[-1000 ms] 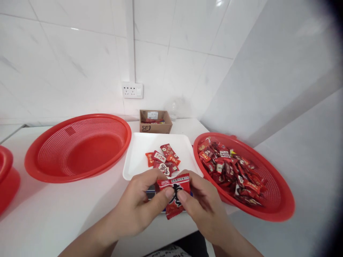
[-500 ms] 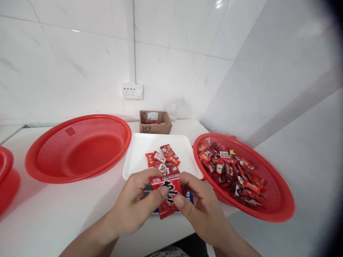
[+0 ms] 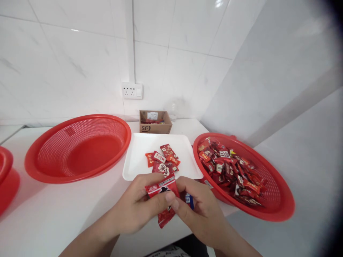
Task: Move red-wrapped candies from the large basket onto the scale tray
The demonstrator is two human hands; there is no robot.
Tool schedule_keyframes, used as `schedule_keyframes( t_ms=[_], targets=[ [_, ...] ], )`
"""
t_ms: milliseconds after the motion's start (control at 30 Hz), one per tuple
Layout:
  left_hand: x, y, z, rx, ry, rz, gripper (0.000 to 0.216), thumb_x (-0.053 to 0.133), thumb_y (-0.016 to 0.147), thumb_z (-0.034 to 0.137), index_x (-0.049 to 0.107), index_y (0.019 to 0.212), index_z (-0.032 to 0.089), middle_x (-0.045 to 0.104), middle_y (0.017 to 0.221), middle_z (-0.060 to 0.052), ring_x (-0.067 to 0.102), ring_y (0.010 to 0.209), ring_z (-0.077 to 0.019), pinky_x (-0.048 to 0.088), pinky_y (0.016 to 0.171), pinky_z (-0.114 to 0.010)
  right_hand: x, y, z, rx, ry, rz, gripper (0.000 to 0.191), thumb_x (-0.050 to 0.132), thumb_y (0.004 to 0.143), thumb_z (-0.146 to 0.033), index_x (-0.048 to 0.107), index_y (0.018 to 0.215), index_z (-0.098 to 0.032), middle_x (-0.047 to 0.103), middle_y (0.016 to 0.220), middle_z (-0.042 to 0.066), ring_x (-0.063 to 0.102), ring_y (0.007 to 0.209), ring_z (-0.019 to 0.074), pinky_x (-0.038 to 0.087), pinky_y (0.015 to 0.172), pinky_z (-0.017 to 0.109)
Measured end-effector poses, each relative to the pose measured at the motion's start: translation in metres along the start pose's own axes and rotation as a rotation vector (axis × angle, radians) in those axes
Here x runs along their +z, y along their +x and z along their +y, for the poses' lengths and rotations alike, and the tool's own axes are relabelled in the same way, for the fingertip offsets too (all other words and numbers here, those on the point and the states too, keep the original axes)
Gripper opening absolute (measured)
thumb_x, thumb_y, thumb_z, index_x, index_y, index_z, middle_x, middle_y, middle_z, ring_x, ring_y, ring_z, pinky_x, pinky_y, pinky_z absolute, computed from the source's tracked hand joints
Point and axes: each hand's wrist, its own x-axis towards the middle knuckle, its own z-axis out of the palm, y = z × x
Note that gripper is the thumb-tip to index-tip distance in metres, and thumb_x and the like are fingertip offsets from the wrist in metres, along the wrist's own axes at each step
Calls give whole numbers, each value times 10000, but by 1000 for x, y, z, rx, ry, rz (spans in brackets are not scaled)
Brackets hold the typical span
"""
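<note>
A red candy packet (image 3: 164,215) with black lettering is pinched between both hands, just in front of the white tray. My left hand (image 3: 142,205) grips its left side, thumb lying across the front. From the right, my right hand (image 3: 197,205) closes on the packet's edge, its thumb tip meeting the left thumb. Behind them, several wrapped candies (image 3: 163,159) lie in a loose pile on the white tray (image 3: 136,142). Part of a blue item (image 3: 189,200) shows behind the right fingers; its kind is hidden.
To the right, a red basket (image 3: 281,200) holds many red-wrapped candies. At the left stands a wide red basket (image 3: 34,160), with another red basket (image 3: 8,160) cut off by the frame. A small cardboard box (image 3: 163,129) with packets inside sits by the wall below a socket (image 3: 132,91).
The packet has tilted, its top leaning toward the right. My thumbs have come together over its front. The pile on the tray has not moved.
</note>
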Motion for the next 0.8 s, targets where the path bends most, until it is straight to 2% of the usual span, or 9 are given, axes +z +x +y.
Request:
schedule_keyframes(
  t_ms=[200,367,433,567,800],
  targets=[
    [0,-5,0,97,170,33,323,578,854,418,499,642,187,463,605,21,400,584,-124,353,546,-247,-3,-1,2,-36,-16,0,228,546,861,-349,512,700,-192,523,614,-33,447,562,100,351,531,229],
    [0,-4,-1,94,15,71,269,555,883,391,543,726,173,480,642,23,398,578,-105,350,532,-222,-8,-2,4,-83,93,-51,215,595,817,-410,578,816,-196,548,666,-25,455,592,112,370,546,237],
    [-2,-4,0,127,-3,87,253,551,891,373,550,737,172,479,647,28,387,574,-97,337,522,-213,-8,-2,4,-62,108,-84,232,602,818,-424,606,869,-198,604,715,-7,494,619,123,391,569,245],
    [-5,-4,3,171,119,83,297,548,892,360,504,671,167,446,611,32,376,558,-94,321,509,-218,-5,-2,5,10,150,-145,254,567,846,-445,597,839,-193,679,757,29,581,659,150,426,615,274],
    [-2,-1,3,141,114,78,305,542,885,398,523,691,164,478,626,26,400,569,-100,354,523,-210,-3,-2,3,-23,2,-33,130,549,816,-314,554,762,-196,573,656,-22,495,586,114,383,547,232]
  ],
)
